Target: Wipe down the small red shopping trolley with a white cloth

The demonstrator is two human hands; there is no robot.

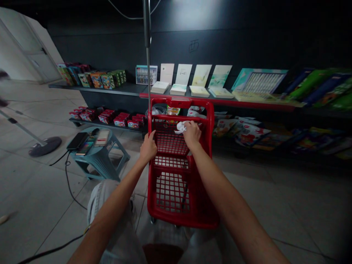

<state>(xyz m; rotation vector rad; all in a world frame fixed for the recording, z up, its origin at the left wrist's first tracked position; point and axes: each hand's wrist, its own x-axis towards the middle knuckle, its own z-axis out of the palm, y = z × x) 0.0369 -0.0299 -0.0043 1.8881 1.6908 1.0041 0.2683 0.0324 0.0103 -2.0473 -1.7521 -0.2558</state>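
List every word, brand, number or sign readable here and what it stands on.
Nothing can be read.
Colourful printed boxes on the dark upper shelf: too small.
Red printed boxes on the dark lower shelf: too small.
White printed bags: too blurred.
Pale label on the teal plastic stool: pixelated.
Faint scrawled mark on the dark wall: illegible.

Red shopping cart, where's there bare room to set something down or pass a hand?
Free: the lower mesh section of the red plastic cart, below your left hand, and the pale floor tiles right of it. Crowded: the teal plastic stool top, holding a black phone, and the cart's upper rim, where your right hand holds a crumpled white item.
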